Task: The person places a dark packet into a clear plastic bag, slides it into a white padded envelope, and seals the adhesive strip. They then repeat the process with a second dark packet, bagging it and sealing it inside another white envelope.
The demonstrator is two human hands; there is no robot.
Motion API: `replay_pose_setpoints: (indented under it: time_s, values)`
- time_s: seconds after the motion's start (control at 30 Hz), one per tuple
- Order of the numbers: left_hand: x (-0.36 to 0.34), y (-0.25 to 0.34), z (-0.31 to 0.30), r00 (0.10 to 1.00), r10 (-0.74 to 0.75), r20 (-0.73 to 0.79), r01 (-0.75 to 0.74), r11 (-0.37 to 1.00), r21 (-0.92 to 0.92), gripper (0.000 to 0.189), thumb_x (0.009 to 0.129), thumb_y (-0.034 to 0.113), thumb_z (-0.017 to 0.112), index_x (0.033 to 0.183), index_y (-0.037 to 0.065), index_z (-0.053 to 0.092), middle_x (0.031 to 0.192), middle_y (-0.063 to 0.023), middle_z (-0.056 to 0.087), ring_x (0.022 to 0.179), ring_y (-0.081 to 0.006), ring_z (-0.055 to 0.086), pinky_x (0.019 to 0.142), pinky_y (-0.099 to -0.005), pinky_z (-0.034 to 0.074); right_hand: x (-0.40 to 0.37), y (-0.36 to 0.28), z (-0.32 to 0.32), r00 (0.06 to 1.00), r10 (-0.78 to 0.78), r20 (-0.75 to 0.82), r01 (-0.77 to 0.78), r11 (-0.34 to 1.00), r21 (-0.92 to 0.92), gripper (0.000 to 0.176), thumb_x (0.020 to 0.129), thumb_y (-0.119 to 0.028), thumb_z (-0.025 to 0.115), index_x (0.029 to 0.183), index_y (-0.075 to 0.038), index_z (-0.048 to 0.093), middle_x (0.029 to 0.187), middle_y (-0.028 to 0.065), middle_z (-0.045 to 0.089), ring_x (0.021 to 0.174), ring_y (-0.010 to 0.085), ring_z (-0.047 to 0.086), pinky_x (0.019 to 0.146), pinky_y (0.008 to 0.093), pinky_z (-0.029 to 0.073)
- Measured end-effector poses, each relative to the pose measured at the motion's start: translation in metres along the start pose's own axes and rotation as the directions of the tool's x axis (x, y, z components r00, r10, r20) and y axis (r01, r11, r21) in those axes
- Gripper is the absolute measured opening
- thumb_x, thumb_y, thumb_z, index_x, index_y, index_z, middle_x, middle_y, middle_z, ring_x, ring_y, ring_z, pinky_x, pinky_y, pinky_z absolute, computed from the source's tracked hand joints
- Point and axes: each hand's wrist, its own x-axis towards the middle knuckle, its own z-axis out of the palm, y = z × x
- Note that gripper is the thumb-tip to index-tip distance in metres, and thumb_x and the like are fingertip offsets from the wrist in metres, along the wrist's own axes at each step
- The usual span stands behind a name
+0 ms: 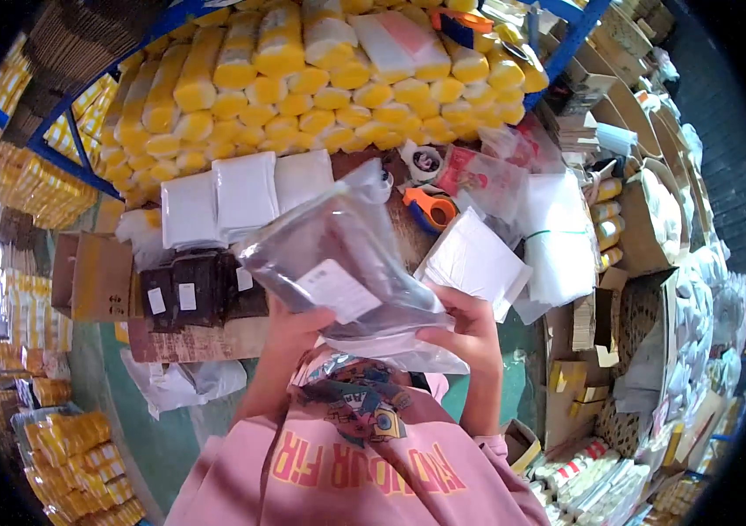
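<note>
Both my hands hold one clear plastic bag [338,254] with a dark item inside and a white label [338,290] on its front. My left hand [289,331] grips the bag's lower left edge from beneath. On the lower right corner my right hand [469,329] is closed, thumb on top. The bag is tilted and held above a wooden worktable [206,340]. My pink printed sweatshirt [364,456] fills the bottom of the view.
On the table lie white packet stacks [241,197], dark bagged items [197,289], an orange tape dispenser [432,209] and a white bag pile [473,263]. Yellow-and-white packages [320,79] fill blue shelving behind. Cardboard boxes [97,276] stand left and right.
</note>
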Motion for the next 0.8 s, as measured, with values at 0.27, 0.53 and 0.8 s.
replay_pose_setpoints:
  time_s: [0.27, 0.53, 0.8]
  values:
    - [-0.007, 0.0, -0.001, 0.981, -0.014, -0.191, -0.032, 0.971, -0.237, 0.067, 0.07, 0.003, 0.058, 0.134, 0.002, 0.039, 0.122, -0.0161, 0.056, 0.113, -0.0335, 0.057, 0.098, -0.0483, 0.047, 0.002, 0.02, -0.005, 0.982, -0.187, 0.007, 0.187, 0.976, -0.115, 0.038, 0.079, 0.009, 0.062, 0.116, 0.002, 0.064, 0.106, 0.0144, 0.069, 0.078, 0.0114, 0.064, 0.069, 0.0233, 0.049]
    - [-0.003, -0.007, -0.02, 0.999, -0.02, -0.048, 0.003, 0.945, -0.327, 0.065, 0.072, 0.006, 0.062, 0.133, 0.0, 0.041, 0.123, -0.017, 0.056, 0.113, -0.0344, 0.057, 0.099, -0.049, 0.046, 0.012, 0.0, 0.004, 0.959, -0.282, 0.033, 0.281, 0.925, -0.256, 0.031, 0.075, 0.004, 0.066, 0.105, 0.003, 0.068, 0.082, 0.0132, 0.069, 0.068, 0.013, 0.063, 0.063, 0.0257, 0.05]
    - [-0.008, -0.006, -0.014, 0.975, -0.188, -0.119, 0.146, 0.945, -0.294, 0.067, 0.074, 0.0, 0.062, 0.136, 0.005, 0.038, 0.126, -0.0153, 0.053, 0.114, -0.0324, 0.056, 0.1, -0.048, 0.045, 0.008, 0.036, -0.02, 0.985, -0.171, 0.029, 0.171, 0.985, 0.021, 0.032, 0.066, 0.002, 0.07, 0.097, 0.006, 0.069, 0.08, 0.0098, 0.068, 0.07, 0.0142, 0.064, 0.068, 0.0267, 0.052]
